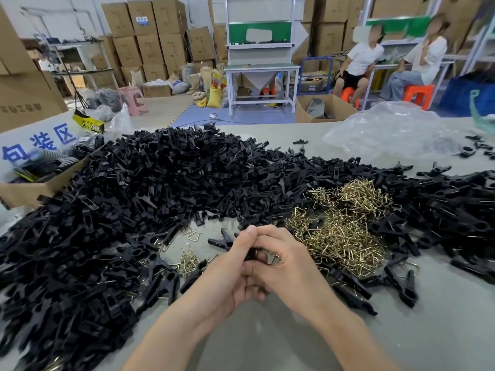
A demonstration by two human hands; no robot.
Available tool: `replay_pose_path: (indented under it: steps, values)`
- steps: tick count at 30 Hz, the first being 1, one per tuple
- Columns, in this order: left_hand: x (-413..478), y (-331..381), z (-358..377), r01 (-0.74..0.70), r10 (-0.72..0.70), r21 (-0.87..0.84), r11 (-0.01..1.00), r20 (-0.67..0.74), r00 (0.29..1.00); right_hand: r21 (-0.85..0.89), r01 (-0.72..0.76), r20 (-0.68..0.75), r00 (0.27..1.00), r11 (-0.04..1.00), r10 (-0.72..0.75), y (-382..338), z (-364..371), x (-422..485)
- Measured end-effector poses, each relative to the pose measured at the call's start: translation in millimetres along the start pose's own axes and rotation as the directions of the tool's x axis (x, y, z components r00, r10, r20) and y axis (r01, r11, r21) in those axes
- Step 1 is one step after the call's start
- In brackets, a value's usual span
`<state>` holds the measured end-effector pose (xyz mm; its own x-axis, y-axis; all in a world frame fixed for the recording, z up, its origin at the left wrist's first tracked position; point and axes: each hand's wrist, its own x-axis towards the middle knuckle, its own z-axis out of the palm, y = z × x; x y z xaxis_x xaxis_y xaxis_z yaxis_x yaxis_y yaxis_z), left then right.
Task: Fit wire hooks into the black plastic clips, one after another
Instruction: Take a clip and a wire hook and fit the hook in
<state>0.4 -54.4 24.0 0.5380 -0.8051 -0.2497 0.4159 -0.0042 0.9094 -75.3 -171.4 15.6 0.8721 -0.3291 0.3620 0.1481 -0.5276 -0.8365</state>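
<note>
My left hand (230,269) and my right hand (289,266) meet over the grey table, fingers curled together around one black plastic clip (250,254). A brass wire hook (273,258) shows between my right fingers, against the clip. Most of the clip is hidden inside my hands. A large heap of black clips (150,188) covers the table's left and back. A pile of brass wire hooks (345,226) lies just right of my hands.
More black clips (455,210) spread along the right. A few loose hooks (187,261) lie left of my hands. Crumpled clear plastic (393,129) sits at the back right, an open cardboard box (29,188) at the left edge. Two people sit beyond the table.
</note>
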Motion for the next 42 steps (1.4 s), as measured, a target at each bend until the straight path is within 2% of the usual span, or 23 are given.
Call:
replay_pose_path:
  steps: [7,12,23,27,31,38,40,42]
  values:
    - [-0.7,0.2,-1.7,-0.023,0.022,0.039,0.999,0.033,0.999,0.097,-0.041,0.034,0.999,0.994,0.038,2.4,-2.5,-2.1]
    - [-1.6,1.1,-2.1,-0.044,0.042,0.045,0.998,0.043,0.998,0.242,-0.177,0.102,0.982,0.954,0.156,7.1,-1.7,-2.9]
    - [-1.0,0.8,7.7,0.062,-0.055,-0.270,0.961,0.034,0.998,0.223,-0.117,0.083,0.991,0.968,0.101,8.1,1.7,-2.5]
    - [0.5,-1.1,10.1,0.048,-0.048,-0.302,0.952,0.006,0.999,0.192,-0.099,0.074,0.994,0.976,0.086,6.5,2.6,-2.5]
    - [0.4,-0.9,8.7,0.055,-0.049,-0.296,0.954,0.026,0.998,0.154,-0.082,0.049,0.996,0.985,0.075,4.9,2.6,-2.7]
    - [0.6,0.4,6.5,-0.007,0.008,-0.258,0.966,0.001,1.000,0.021,0.068,-0.020,0.998,0.997,-0.067,3.0,-0.2,-5.1]
    - [1.0,0.3,7.5,-0.046,0.038,-0.184,0.982,-0.045,0.998,0.059,0.053,-0.096,0.994,0.997,-0.047,1.5,-7.0,-5.4]
    - [2.1,0.0,7.6,-0.065,0.051,-0.114,0.991,-0.121,0.991,0.230,-0.011,-0.209,0.976,0.973,0.061,0.1,-19.6,-4.8]
